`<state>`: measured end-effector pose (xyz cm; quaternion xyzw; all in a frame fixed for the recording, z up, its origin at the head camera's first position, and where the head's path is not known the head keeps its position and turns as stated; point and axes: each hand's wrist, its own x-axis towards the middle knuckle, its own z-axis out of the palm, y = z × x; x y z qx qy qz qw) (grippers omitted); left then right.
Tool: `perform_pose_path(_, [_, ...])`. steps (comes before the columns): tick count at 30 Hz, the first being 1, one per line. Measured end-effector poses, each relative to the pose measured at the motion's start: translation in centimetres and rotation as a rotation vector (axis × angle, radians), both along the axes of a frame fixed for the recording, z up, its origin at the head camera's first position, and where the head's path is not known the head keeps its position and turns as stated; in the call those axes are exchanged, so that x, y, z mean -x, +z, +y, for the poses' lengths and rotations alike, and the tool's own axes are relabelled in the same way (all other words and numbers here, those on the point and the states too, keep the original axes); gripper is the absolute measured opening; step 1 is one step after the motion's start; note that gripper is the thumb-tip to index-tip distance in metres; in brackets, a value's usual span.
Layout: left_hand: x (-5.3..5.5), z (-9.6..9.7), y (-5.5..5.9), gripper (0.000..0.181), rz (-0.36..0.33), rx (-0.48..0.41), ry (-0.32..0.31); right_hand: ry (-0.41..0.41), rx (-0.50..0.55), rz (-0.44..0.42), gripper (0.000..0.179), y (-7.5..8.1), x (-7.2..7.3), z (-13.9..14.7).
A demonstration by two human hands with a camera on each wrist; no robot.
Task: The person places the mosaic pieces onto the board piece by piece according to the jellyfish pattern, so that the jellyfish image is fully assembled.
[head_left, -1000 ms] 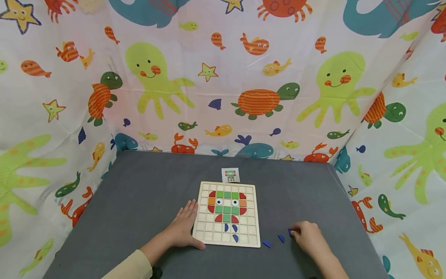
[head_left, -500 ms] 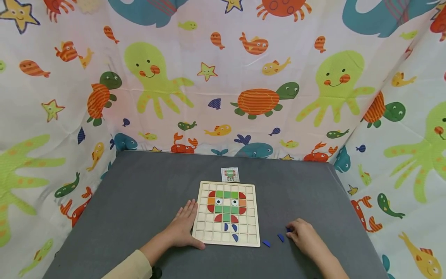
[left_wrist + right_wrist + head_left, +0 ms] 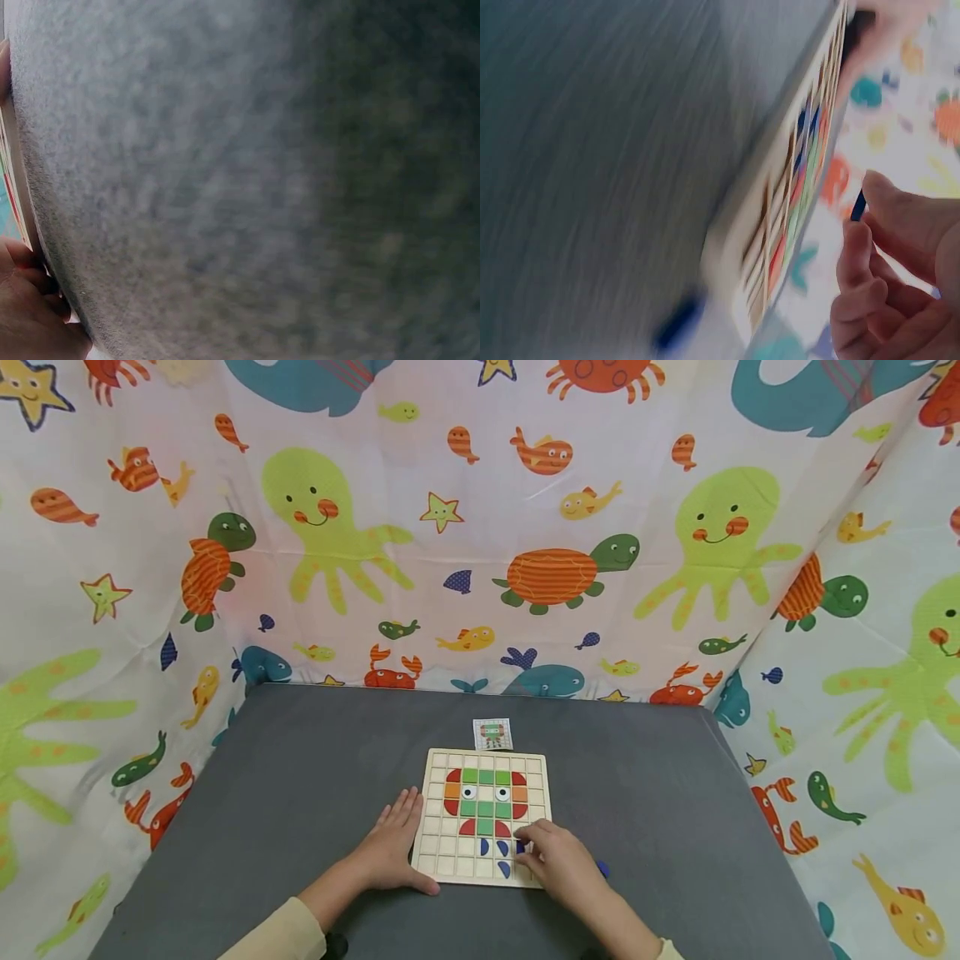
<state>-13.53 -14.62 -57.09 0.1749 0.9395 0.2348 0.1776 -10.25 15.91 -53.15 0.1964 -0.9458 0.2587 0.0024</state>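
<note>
My right hand [image 3: 558, 862] pinches a small blue half-round tile [image 3: 859, 205] between thumb and fingertips, over the right side of the wooden grid board [image 3: 442, 845]. The left hand [image 3: 392, 845] lies with fingers straight along the board's left edge, its thumb at the front left corner. On the board, red, orange and green tiles [image 3: 486, 810] and two eye tiles [image 3: 502, 793] form a face-like pattern. Below it sit several blue half-round tiles [image 3: 503, 848]. In the left wrist view only the fingers [image 3: 30, 300] and a sliver of the board's edge show.
A small printed card [image 3: 492, 734] with a similar coloured pattern lies just behind the board. Another blue tile [image 3: 603, 868] rests on the grey table [image 3: 337, 760], partly hidden by the right forearm. A curtain [image 3: 450, 560] with sea-animal prints stands behind and at both sides.
My right hand has picked up a blue tile from the table at the right and carried it left over the board. The left hand stays at the board's edge.
</note>
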Motion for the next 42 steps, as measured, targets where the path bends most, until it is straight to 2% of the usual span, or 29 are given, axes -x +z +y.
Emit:
perform_pose_path(4, [0.1,0.1,-0.2,0.148,0.004,0.006,0.000,0.087,0.007,0.009,0.020,-0.8,-0.2,-2.7])
perform_pose_path(8, [0.0,0.0,-0.2,0.148,0.005,0.005,0.003,0.130,-0.042,0.009,0.014,-1.5,-0.4,-4.5])
perform_pose_path(12, [-0.1,0.0,-0.1,0.148,0.004,0.003,0.001,0.121,-0.074,-0.029,0.013,-1.9,-0.5,-5.3])
perform_pose_path(18, [-0.1,-0.1,0.0,0.148,0.005,0.003,-0.003,0.120,-0.068,-0.045,0.015,-1.8,-0.5,-5.6])
perform_pose_path(26, [-0.2,0.0,0.1,0.147,0.000,0.013,-0.003,0.133,-0.043,-0.025,0.018,-1.4,-0.2,-5.2])
perform_pose_path(29, [-0.2,0.0,0.1,0.147,0.004,0.007,-0.001,0.097,-0.011,-0.018,0.018,-0.8,0.0,-4.3])
perform_pose_path(35, [-0.1,-0.1,-0.2,0.148,0.013,0.022,-0.003,-0.085,-0.032,-0.017,0.019,0.6,-0.2,0.5])
perform_pose_path(38, [-0.1,-0.1,-0.3,0.148,0.012,0.023,-0.003,-0.163,-0.073,-0.034,0.025,0.5,-0.5,3.8])
perform_pose_path(42, [-0.1,-0.1,-0.3,0.149,0.007,0.016,-0.006,-0.234,-0.119,-0.118,0.028,-0.3,-0.8,7.6])
